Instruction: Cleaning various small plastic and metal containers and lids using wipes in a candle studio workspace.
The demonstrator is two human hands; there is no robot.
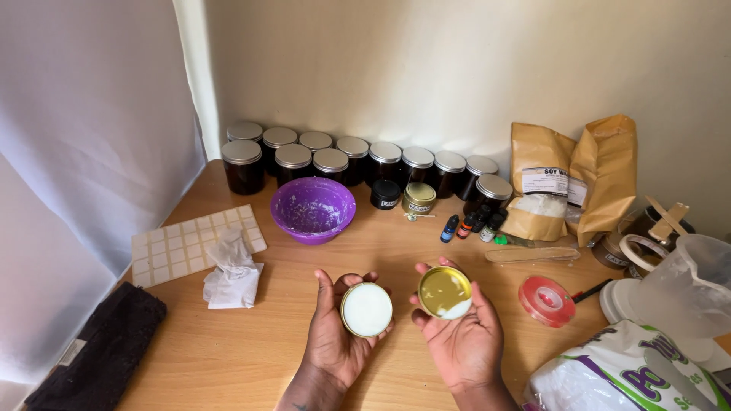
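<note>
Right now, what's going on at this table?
A person holds a round tin of white wax in the left hand and its gold lid in the right hand, above a wooden table. Behind stand a purple bowl, dark lidded jars and two brown bags.

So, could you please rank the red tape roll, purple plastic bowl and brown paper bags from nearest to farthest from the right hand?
1. Red tape roll, just right of the right hand.
2. Purple plastic bowl, up-left.
3. Brown paper bags, back right.

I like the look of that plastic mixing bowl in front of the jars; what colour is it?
Purple, streaked with white residue inside: the round plastic bowl shows best in the head view.
</note>
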